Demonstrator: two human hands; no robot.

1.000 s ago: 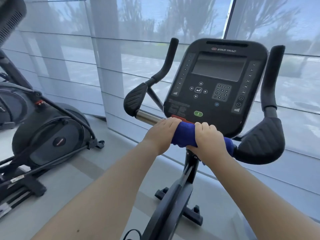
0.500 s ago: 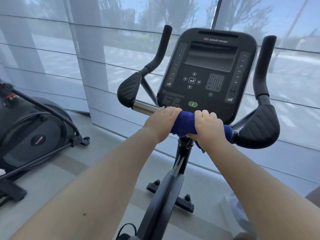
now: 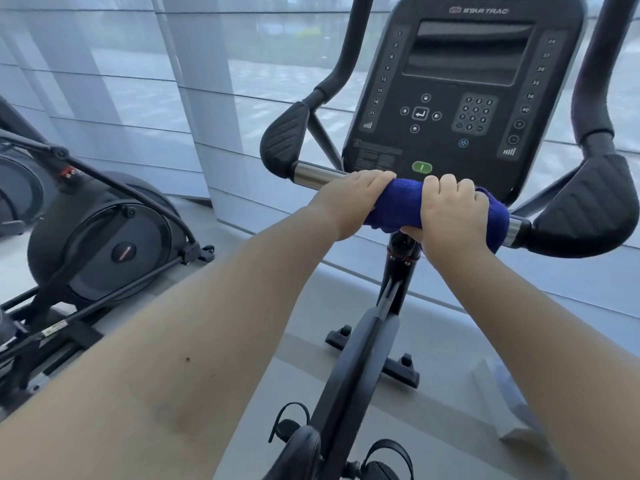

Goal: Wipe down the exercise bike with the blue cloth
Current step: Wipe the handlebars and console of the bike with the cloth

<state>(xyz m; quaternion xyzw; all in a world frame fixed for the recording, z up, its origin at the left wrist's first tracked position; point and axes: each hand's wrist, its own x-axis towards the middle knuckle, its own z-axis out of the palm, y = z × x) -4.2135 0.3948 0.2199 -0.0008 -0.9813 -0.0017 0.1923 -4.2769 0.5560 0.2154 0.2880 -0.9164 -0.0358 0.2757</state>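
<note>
A black exercise bike stands in front of me, its console [image 3: 460, 91] upright above a chrome crossbar [image 3: 315, 175]. The blue cloth [image 3: 398, 202] is wrapped around the middle of that bar. My left hand [image 3: 349, 202] grips the cloth's left end over the bar. My right hand [image 3: 450, 216] is closed around the cloth further right, and a bit of cloth shows past it near the right grip pad [image 3: 585, 209]. The left grip pad [image 3: 285, 140] and a bare stretch of chrome lie left of my left hand.
An elliptical trainer [image 3: 100, 244] stands on the left. Sheer blinds over a window wall [image 3: 138, 98] run behind the bike. The bike's frame post [image 3: 360, 341], pedals with straps [image 3: 388, 459] and front foot [image 3: 374, 362] are below my arms. A white bag [image 3: 509, 403] lies on the floor at right.
The view has dropped and come closer to the console. Both hands stay clamped on the cloth around the bar, and a little more cloth shows to the right of my right hand.
</note>
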